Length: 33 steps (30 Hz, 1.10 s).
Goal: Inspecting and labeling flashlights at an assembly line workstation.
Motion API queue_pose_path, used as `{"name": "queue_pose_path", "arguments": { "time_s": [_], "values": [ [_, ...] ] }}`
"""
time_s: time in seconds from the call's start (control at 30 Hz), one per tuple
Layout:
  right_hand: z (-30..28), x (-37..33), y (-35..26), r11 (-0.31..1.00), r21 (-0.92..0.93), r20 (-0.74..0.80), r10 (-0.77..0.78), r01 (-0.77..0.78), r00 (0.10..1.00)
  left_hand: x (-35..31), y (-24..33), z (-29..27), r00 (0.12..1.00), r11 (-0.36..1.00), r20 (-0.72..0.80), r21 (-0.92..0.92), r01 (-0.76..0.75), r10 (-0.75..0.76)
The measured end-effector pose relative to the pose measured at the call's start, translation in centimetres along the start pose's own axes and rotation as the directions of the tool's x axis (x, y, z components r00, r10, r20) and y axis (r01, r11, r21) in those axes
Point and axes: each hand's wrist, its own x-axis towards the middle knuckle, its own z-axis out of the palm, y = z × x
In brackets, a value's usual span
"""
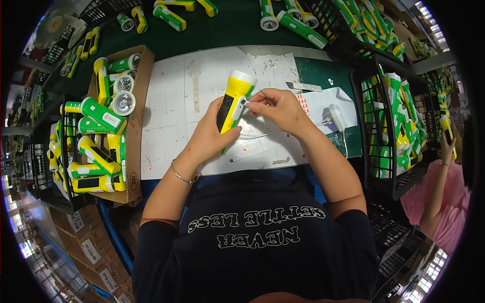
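Note:
A yellow, green and white flashlight (233, 103) with a dark panel along its body stands tilted over the table, its white head pointing away from me. My left hand (214, 126) is wrapped round its lower body. At the flashlight's right side, by a small light-coloured part, the thumb and fingers of my right hand (278, 108) are pinched together. What they grip is too small and covered to make out. Beneath my hands, thin white cables (275, 132) run across the table from a white block (337, 117). One loose cable plug (235, 159) lies near the front.
On the left, a cardboard box (139, 101) holds several flashlights. Black crates of flashlights (399, 126) stand on the right and far right. More flashlights (171, 18) lie on the green surface behind. A flat metallic strip (305, 87) rests beyond my right hand. Another person in pink (437, 197) works at right.

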Motion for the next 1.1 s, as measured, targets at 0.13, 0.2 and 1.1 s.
{"name": "queue_pose_path", "arguments": {
  "time_s": [0.13,0.2,1.1],
  "values": [
    [-0.5,-0.3,-0.4,0.997,-0.003,0.009,0.082,-0.082,0.997,0.2,-0.1,0.5,0.996,0.997,-0.044,0.033,-0.071,0.073],
    [-0.2,-0.4,0.0,0.997,-0.021,-0.030,0.070,-0.070,0.997,0.0,0.1,0.9,0.990,0.990,-0.072,0.087,-0.111,0.117],
    [1.2,-2.6,-0.9,0.855,-0.497,-0.037,-0.194,0.150,0.980,0.7,-0.4,-0.5,0.692,0.794,-0.424,0.476,-0.379,0.584]
  ]
}}
